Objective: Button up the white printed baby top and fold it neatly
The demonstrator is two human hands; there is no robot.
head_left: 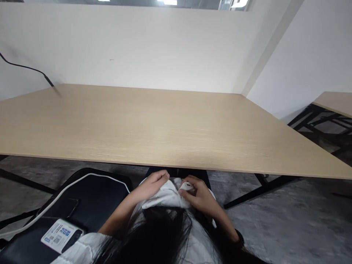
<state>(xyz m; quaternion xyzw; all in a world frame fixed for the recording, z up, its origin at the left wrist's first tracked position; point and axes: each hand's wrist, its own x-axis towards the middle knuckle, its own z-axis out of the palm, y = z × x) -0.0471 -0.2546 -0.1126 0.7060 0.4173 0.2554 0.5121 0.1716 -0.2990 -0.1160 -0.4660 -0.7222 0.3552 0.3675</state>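
Note:
Below the table's front edge, my left hand point(155, 182) rests on my lap with its fingers curled in and its thumb along them. The hand closes over a bunched fold of white cloth point(164, 195), which looks like part of my shirt. My right hand point(199, 194) lies across from it, wrapped round a small white rounded object point(187, 186) with a little dark slot in its end. The right thumb presses against its near side. Most of this object is hidden by the fingers, and its kind cannot be told.
A wooden table point(165, 124) stretches ahead to a white partition point(154, 47). A black cable point(27, 67) hangs at the far left. To my left is a black chair point(99, 198), with a white cable point(63, 192) and a labelled white card-like device point(61, 235) on it.

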